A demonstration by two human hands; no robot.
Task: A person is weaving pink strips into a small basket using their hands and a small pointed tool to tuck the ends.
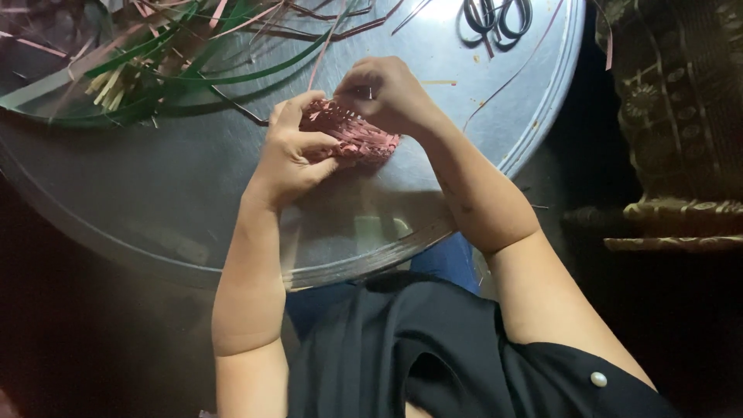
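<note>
The left hand [294,155] grips the near side of a small pink woven piece [352,133], its thumb pressed on top of the weave. The right hand [387,93] pinches the far edge of the same piece with curled fingers. Both hands hover low over a round metal counter [193,193]. Beyond the left hand lies a loose heap of green and pink strips [155,62], well apart from it. Beyond the right hand rest dark-handled scissors [495,19]. A patterned cloth [681,116] lies off to the right hand's outer side.
</note>
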